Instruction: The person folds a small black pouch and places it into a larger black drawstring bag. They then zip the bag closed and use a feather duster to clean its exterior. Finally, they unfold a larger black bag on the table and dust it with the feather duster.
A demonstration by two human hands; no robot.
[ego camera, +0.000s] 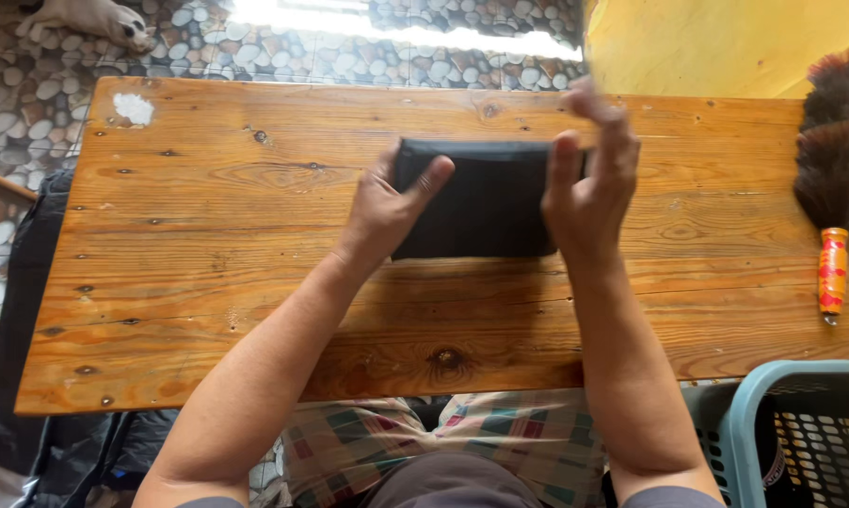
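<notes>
Two hands on folded dark cloth [486, 202], long axis left-right on tabletop [208, 235]: left hand [387, 212] pinching left edge, right hand [589, 193] fingers pressing right edge.

The right hand [589, 179] is blurry at the fingertips, so you cannot tell just where they end. It covers the right end of the folded black cloth [486, 202]. The left hand [387, 207] covers the cloth's left edge — only its thumb shows on top.

Far left, a small white animal [90, 19] is cut off by the top edge. The feather duster [834, 160] on the right loses some of its dark feathers at the right edge. Near right, the blue basket [801, 376] runs off the corner — what is inside is too dark to tell. The table [208, 235] hides most of the person's lap.
</notes>
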